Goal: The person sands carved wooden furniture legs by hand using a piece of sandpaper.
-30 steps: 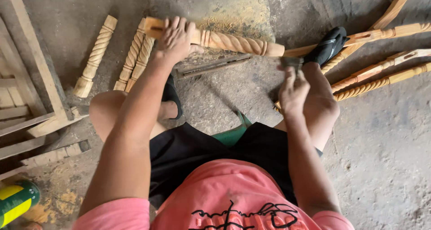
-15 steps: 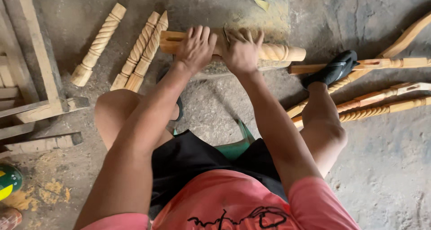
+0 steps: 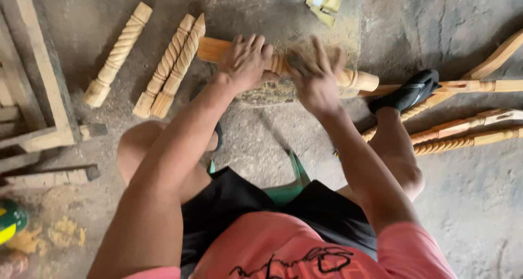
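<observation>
- A turned wooden spindle (image 3: pixel 357 79) with a twisted middle lies crosswise in the upper centre of the frame, on a raised block on the concrete floor (image 3: pixel 468 202).
- The left hand (image 3: pixel 246 61) sits on top of the spindle near its plain left end, fingers curled over the far side and clasping the wood; the plain end sticks out to the left of the knuckles.
- The right hand (image 3: pixel 316 74) is blurred, just right of the left one. Its fingers are spread and laid over the twisted part, which passes under the palm; whether it truly grips cannot be told.
- The spindle's rounded right end shows clear of the right hand's fingers.
- Three more twisted spindles (image 3: pixel 163 66) lie in the upper left.
- Longer carved pieces (image 3: pixel 468 132) lie at the right edge, beside a foot in a black sandal (image 3: pixel 408 93).
- Folded bits of yellowish paper (image 3: pixel 324 1) lie at the top centre.
</observation>
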